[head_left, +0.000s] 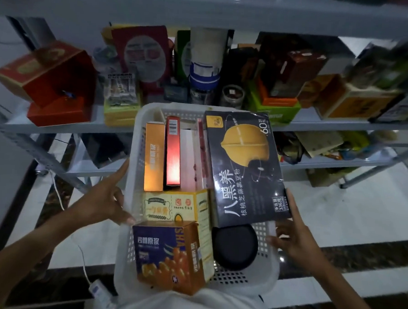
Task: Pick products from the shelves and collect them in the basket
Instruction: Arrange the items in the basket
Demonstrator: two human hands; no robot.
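Note:
A white perforated basket (137,151) sits in front of me, packed with products. My left hand (101,201) grips its left rim, thumb over the edge and index finger stretched along the outer wall. My right hand (295,234) holds the right rim with its thumb inside, and its index finger lies against a large black box with a yellow ball picture (245,166). That box lies tilted across the basket's right side. Also inside are an orange carton (153,156), a red carton (173,152), a cream box (169,207), a purple-and-orange box (169,254) and a round black lid (234,247).
A grey metal shelf rack (205,10) stands right behind the basket. Its middle shelf holds red boxes (50,82), a white canister (206,60), jars and brown and orange boxes (297,71). A lower shelf (339,161) carries more packets. A white cable and power strip (99,290) lie on the floor at the left.

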